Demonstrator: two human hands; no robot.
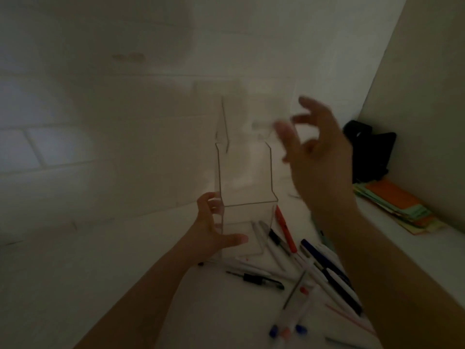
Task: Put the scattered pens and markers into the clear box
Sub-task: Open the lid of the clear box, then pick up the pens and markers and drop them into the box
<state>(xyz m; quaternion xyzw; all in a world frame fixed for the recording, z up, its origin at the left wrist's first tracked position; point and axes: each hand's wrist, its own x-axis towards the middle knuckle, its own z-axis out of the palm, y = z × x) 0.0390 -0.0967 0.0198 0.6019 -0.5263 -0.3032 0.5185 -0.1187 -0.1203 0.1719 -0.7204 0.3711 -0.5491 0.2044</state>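
Clear box (245, 177) in left hand (214, 235)

Clear box (245, 177); white desk (125, 273); orange-red marker (284, 227); black pen (261, 280) (dim lighting); orange and green papers (400, 205).

Clear box (245, 177): tall transparent acrylic, open top, stepped side walls, higher back panel. Upright, looks lifted off the white surface; contact underneath hard to tell. Gripped low on its left wall by left hand (214, 233), thumb across the near face, fingers around the far side of that wall. Nothing visible inside.

Pens and markers all loose, scattered below and right of the grip:
- red pen (283, 227) just right of the grip, beside the box's lower right edge
- black pen (261, 279) flat, below the grip
- dark blue marker (324, 260) further right
- white pens fanned between those, some crossing
- blue and red caps at the near end, blurred.
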